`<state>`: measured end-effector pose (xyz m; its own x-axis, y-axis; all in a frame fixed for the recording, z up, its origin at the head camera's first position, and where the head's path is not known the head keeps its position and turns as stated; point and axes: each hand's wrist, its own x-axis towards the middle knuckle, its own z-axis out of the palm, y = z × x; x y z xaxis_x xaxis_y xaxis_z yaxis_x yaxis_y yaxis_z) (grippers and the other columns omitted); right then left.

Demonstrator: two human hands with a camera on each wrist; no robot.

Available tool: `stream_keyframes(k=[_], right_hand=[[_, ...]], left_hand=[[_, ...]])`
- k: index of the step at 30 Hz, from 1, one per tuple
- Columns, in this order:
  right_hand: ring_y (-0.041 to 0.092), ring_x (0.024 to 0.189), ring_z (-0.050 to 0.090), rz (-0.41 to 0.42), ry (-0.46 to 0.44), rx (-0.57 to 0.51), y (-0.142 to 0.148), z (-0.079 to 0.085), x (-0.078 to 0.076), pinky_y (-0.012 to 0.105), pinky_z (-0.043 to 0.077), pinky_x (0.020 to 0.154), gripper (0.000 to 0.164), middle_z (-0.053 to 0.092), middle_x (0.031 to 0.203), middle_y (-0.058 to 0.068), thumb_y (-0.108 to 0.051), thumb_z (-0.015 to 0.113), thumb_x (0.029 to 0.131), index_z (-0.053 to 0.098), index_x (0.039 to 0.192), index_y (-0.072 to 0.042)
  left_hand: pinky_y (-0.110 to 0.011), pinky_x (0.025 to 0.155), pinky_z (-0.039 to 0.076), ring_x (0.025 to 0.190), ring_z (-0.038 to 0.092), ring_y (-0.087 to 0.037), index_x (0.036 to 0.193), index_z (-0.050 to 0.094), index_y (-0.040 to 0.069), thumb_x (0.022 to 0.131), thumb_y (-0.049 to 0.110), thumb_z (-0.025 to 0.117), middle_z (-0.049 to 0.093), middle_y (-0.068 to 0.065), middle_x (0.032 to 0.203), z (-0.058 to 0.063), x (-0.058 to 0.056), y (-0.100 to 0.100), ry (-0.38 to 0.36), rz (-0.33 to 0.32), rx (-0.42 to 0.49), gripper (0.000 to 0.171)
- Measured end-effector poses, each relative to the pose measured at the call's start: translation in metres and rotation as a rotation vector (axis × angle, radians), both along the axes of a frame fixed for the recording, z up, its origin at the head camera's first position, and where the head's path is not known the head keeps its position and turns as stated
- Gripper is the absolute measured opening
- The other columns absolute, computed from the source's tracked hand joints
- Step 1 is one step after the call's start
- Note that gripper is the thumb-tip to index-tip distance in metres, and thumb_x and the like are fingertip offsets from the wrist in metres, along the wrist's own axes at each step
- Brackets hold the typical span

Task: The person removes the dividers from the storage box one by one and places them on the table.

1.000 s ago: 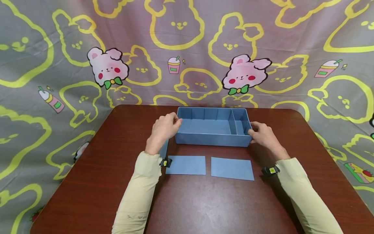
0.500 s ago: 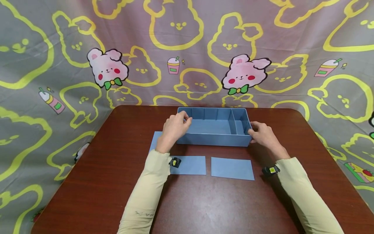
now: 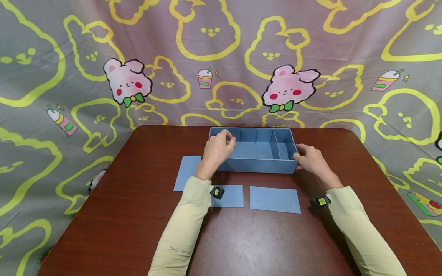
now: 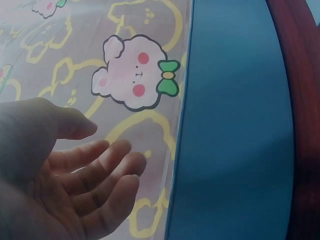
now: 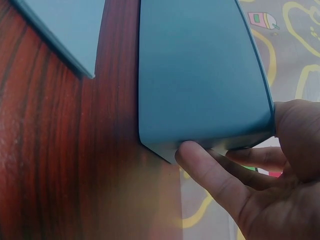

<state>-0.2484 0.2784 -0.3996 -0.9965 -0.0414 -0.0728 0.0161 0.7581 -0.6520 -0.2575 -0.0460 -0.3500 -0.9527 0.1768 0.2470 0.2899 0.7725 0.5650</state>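
A blue open-topped storage box (image 3: 253, 165) stands toward the back of the table, with one divider (image 3: 276, 145) setting off a narrow compartment at its right end. My right hand (image 3: 312, 159) grips the box's right end; in the right wrist view its fingers (image 5: 212, 177) lie against the end wall and the thumb reaches the rim. Over the left part of the box hovers my left hand (image 3: 218, 150), its fingers (image 4: 107, 175) loosely bent and nothing between them. Part of the box's left side is hidden behind this hand.
Three flat blue panels lie on the brown table (image 3: 121, 214): one left panel (image 3: 186, 172) beside the box, a front panel (image 3: 233, 196) partly under the left wrist, and another front panel (image 3: 275, 199) to its right. A patterned curtain (image 3: 235, 50) hangs behind.
My left hand has moved right, from beside the box's left end to over its left part, uncovering the left panel. The right hand and the box stay where they were.
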Motion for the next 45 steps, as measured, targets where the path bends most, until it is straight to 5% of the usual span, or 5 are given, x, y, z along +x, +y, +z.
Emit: stream_keyframes(k=[12,21,35,45], right_hand=[[0.026,0.074,0.073,0.001,0.000,0.006,0.000,-0.001,0.001,0.039,0.059,0.073,0.055,0.055,0.130,0.033,-0.019,0.046,0.097,0.038,0.145,0.006],[0.026,0.075,0.073,-0.001,-0.003,0.004,-0.002,0.001,0.002,0.040,0.059,0.075,0.054,0.054,0.131,0.034,-0.018,0.047,0.097,0.038,0.145,0.006],[0.023,0.074,0.073,0.001,0.005,0.000,0.000,-0.001,-0.001,0.038,0.060,0.071,0.054,0.052,0.133,0.034,-0.018,0.045,0.097,0.038,0.145,0.007],[0.025,0.075,0.073,-0.003,-0.006,-0.004,0.000,-0.001,0.000,0.037,0.060,0.071,0.055,0.053,0.133,0.033,-0.019,0.046,0.097,0.037,0.145,0.006]], left_hand=[[-0.028,0.052,0.039,0.054,0.054,-0.015,0.107,0.061,0.013,0.101,0.031,0.052,0.066,-0.001,0.077,-0.008,-0.002,0.019,0.013,-0.013,0.094,0.020],[-0.031,0.065,0.046,0.071,0.062,-0.016,0.109,0.058,0.015,0.101,0.031,0.052,0.068,-0.002,0.095,-0.012,-0.004,0.033,0.004,-0.023,0.141,0.019],[-0.037,0.078,0.051,0.095,0.063,-0.020,0.121,0.054,0.013,0.100,0.045,0.052,0.065,-0.007,0.117,-0.012,-0.011,0.061,-0.132,-0.078,0.243,0.038],[-0.036,0.081,0.051,0.100,0.060,-0.020,0.122,0.052,0.017,0.099,0.044,0.054,0.061,-0.008,0.123,-0.016,-0.014,0.086,-0.185,-0.071,0.283,0.036]])
